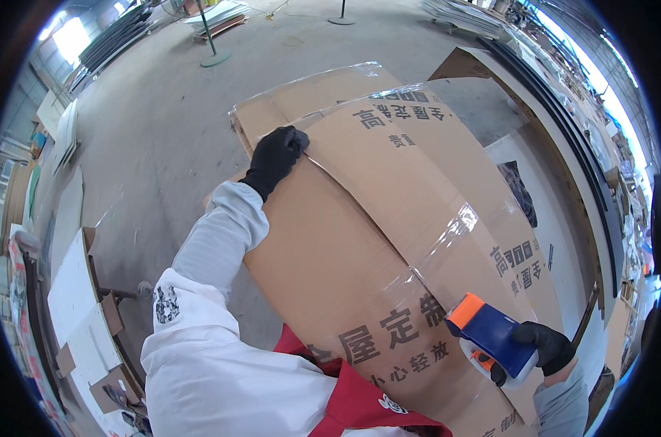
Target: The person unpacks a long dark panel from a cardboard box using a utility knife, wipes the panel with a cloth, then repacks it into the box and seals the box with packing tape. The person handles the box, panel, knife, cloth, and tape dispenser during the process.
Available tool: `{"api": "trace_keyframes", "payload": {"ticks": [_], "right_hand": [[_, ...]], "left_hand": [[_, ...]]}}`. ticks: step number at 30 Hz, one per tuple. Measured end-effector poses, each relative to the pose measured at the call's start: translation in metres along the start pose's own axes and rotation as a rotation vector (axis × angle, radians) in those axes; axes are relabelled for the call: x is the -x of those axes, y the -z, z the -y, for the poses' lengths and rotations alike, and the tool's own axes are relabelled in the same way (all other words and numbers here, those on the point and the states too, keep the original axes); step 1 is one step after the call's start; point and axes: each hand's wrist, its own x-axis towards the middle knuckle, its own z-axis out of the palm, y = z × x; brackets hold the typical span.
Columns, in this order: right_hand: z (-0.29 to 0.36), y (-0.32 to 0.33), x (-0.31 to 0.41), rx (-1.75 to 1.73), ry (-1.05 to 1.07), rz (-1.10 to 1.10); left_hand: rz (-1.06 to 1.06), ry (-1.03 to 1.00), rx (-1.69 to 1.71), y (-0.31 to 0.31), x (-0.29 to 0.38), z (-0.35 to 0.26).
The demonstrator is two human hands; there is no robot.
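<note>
Before me lies a large cardboard package (314,218), its flaps meeting in a long seam that runs down to the right. My left hand (276,158), in a black glove, presses with curled fingers at the upper end of that seam. In my black-gloved right hand (546,347) is a blue and orange tape gun (489,333), held low over the seam on the right side. Strips of clear packing tape (453,229) cross the seam and cover the far edge. Dark printed writing marks the cardboard.
White panels (79,328) with cardboard corners stand at my left. To the right, long dark strips (571,136) run along a pale panel edge, and a dark cloth (519,191) lies near the package. Stands with round bases (216,59) are on the concrete floor ahead.
</note>
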Motion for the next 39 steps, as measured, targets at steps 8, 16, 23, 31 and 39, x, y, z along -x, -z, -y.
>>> {"api": "trace_keyframes", "payload": {"ticks": [8,16,23,31,39], "right_hand": [[-0.003,-0.007,0.001,0.012,0.044,-0.029],[-0.006,-0.011,0.003,0.002,0.077,-0.089],[-0.066,0.022,0.086,-0.317,0.067,-0.053],[-0.122,0.081,0.105,0.772,0.542,-0.191],[-0.121,0.066,0.104,1.366,0.800,-0.418]], "left_hand": [[-0.323,0.179,-0.919,-0.009,0.008,0.006],[0.157,-0.734,-0.192,-0.096,0.027,-0.104],[0.011,-0.431,-0.455,-0.055,-0.028,0.000],[0.217,-0.828,-0.168,-0.092,0.024,-0.111],[0.478,-0.976,0.395,-0.211,0.183,-0.317]]}}
